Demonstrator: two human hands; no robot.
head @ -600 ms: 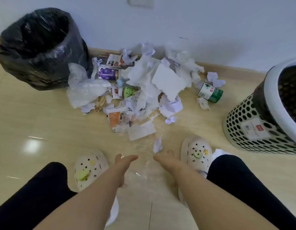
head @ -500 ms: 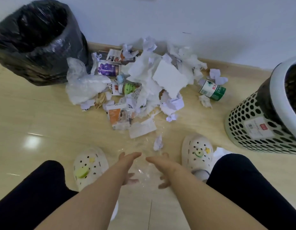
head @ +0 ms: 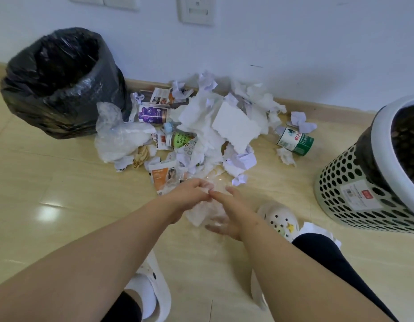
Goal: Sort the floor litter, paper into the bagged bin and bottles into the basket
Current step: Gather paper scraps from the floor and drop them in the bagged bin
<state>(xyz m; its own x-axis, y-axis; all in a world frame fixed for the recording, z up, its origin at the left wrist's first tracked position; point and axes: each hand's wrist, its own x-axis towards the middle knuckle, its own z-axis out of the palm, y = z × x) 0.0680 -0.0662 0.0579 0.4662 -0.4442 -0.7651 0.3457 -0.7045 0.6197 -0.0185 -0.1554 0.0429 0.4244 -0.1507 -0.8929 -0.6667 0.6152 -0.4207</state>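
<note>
Crumpled wad (head: 199,216) of white tissue and glossy clear film, at the near edge of the litter pile (head: 215,126), long axis running towards me; my left hand (head: 189,196) pinches its far end and my right hand (head: 229,212) curls round its side. Green-labelled plastic bottle (head: 295,141) lies flat between pile and perforated basket (head: 354,196), cap towards the pile.

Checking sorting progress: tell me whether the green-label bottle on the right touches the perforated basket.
Apart. The head view shows a strip of bare floor between the green-label bottle and the perforated basket.
</note>
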